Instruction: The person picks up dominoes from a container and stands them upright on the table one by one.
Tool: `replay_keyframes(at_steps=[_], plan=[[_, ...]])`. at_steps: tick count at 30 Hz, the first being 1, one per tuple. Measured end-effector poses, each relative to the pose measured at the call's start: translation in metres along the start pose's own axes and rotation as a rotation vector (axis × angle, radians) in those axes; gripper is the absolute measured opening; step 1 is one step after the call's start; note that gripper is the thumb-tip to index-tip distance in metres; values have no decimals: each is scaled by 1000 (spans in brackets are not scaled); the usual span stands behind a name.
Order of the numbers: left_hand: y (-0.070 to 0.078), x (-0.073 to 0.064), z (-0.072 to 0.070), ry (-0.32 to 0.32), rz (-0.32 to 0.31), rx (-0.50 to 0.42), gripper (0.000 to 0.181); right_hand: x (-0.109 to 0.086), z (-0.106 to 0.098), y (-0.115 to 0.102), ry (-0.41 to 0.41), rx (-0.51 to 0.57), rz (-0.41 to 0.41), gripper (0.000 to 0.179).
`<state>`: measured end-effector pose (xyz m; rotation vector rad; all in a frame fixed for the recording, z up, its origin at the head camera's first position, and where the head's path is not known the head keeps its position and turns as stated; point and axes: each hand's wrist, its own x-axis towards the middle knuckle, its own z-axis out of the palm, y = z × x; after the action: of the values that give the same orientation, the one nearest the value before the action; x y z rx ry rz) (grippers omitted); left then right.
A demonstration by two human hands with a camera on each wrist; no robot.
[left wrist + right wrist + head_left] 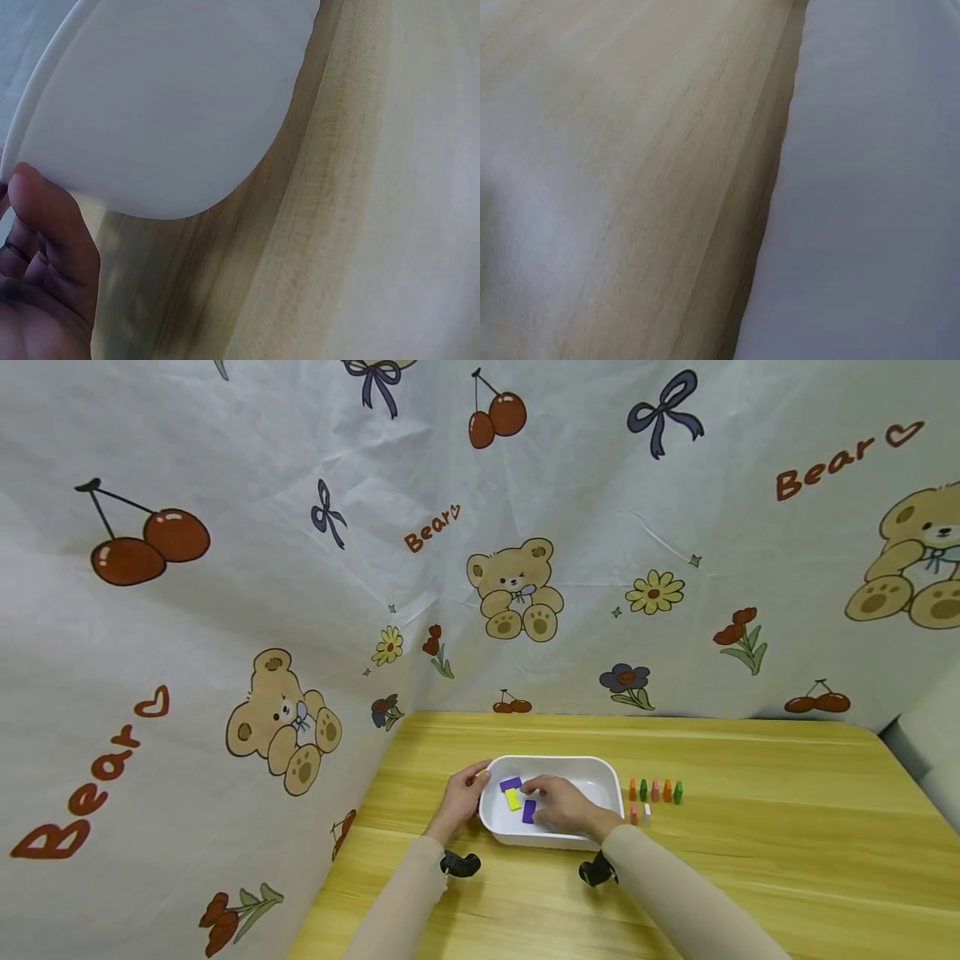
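Observation:
A white plastic tub (551, 842) sits on the table, holding a yellow block (512, 799) and two purple blocks: an upper purple block (511, 783) and a lower purple block (529, 811). At the tub's left end, my left hand (459, 802) grips the rim; in the left wrist view its thumb (52, 217) presses the tub's outer wall (172, 112). My right hand (566, 804) reaches over the tub, fingertips apart, closest to the lower purple block. Whether it touches that block is hard to tell. The right wrist view shows the tub's wall (862, 195) but not the hand.
Right of the tub, several small blocks stand upright in two rows, among them a green block (678, 792), an orange block (667, 790) and a white block (647, 814). A printed cloth (585, 510) hangs behind and left of the wooden table (787, 843).

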<state>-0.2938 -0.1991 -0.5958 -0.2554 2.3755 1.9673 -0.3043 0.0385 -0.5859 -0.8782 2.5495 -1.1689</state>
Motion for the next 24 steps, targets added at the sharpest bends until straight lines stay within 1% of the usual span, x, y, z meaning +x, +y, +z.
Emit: replay_keyframes(at_steps=[2,5,12,17,20,24], plan=[[1,0,0,-3,-1,2,38,1,1,2,-13,-10,0,49],[1,-1,1,-6,0,6,39,2,1,4,-30,-29,-25,51],[2,-3,0,-2,-2,16,38,3,2,9,-69,-109,-129,47],[1,-2,0,2,-2,17,38,3,2,10,-71,-145,-169,43],[1,-2,0,3,-5,17,39,3,3,10,-67,-201,-185,39],[0,-1,1,5,-14,17,39,4,4,11,-50,-274,-230,36]])
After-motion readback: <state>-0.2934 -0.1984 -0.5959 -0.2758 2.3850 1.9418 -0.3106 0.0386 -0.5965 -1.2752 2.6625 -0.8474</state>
